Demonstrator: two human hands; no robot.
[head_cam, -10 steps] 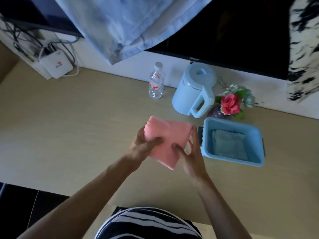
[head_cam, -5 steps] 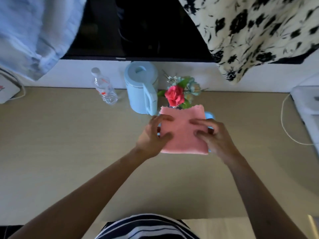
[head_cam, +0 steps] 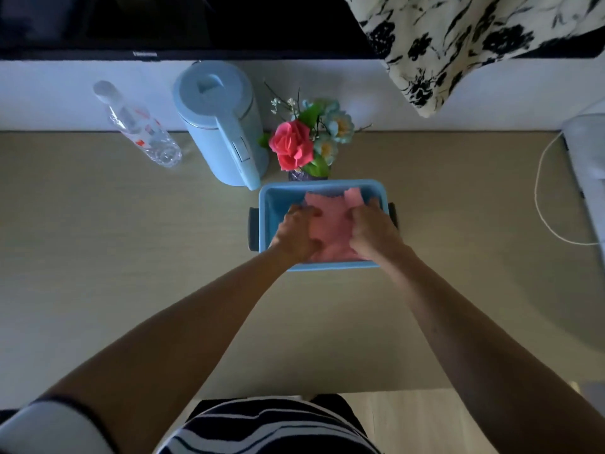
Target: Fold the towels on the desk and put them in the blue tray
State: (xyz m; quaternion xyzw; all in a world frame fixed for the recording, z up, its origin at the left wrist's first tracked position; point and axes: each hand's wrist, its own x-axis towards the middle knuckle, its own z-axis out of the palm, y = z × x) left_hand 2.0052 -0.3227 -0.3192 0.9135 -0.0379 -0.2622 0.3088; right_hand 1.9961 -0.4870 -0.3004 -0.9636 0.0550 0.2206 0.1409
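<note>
the folded pink towel [head_cam: 330,224] is already down inside the blue tray [head_cam: 265,221], so this towel's fold looks done and only the letting go is left. the left hand [head_cam: 296,232] and the right hand [head_cam: 373,231] both reach into the tray, fingers curled over the towel's two sides, grasping it. whether more towels wait out of view i cannot tell. behind the tray, close by, stand a pale blue kettle [head_cam: 222,126], a vase of flowers [head_cam: 304,142] and a water bottle [head_cam: 137,126]; none blocks the hands on the desk [head_cam: 131,240]. a white cable [head_cam: 540,198] lies well apart to the right.
</note>
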